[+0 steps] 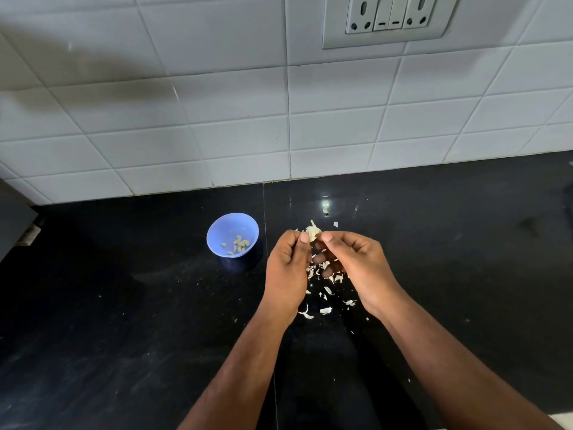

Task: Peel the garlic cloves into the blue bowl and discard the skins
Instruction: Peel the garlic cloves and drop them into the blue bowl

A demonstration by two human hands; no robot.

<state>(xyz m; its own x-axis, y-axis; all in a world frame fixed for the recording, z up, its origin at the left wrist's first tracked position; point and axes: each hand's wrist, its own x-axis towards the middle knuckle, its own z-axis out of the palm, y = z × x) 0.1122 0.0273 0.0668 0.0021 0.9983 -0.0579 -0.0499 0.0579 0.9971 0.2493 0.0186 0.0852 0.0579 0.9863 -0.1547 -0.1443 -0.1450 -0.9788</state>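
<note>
both hands (313, 259) pinching garlic clove (312, 232), skins (325, 285) beneath, blue bowl (232, 234) left

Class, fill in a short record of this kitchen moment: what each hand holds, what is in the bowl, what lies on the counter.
left hand: pinches the garlic piece
right hand: pinches the same garlic piece
blue bowl: holds several peeled cloves
black counter: loose skins scattered under and near the hands
wall: white tiles, socket plate

A white tiled wall (235, 125) with a switch-and-socket plate (386, 20) backs a glossy black countertop (124, 305).
</note>
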